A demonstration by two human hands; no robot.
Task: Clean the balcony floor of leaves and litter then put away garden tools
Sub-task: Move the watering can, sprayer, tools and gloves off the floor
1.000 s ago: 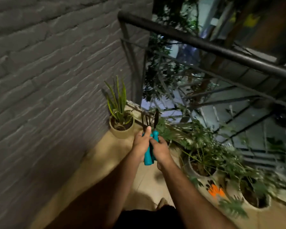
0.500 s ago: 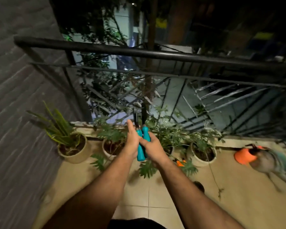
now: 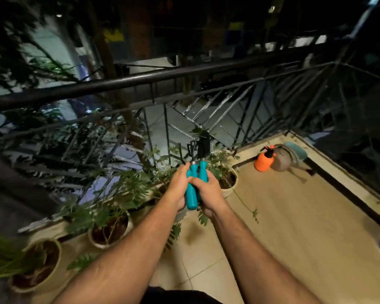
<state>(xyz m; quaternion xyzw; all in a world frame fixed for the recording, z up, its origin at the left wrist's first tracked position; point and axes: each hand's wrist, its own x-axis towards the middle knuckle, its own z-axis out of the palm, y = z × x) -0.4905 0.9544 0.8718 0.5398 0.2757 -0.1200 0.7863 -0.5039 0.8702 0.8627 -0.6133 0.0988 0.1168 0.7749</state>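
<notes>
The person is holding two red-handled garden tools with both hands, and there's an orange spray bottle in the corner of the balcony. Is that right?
Almost. The handles are teal, not red, as the head view shows. The left hand and right hand do hold the two garden tools together, and the orange spray bottle does stand in the far corner of the balcony.

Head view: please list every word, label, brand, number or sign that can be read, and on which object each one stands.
No text can be read in this picture.
Teal tool handles, held by the left hand and the right hand: no print visible.
Orange spray bottle: no label visible, and it is small and blurred.
Yellow shapes in the dark background: too blurred to tell whether they carry text.
</notes>
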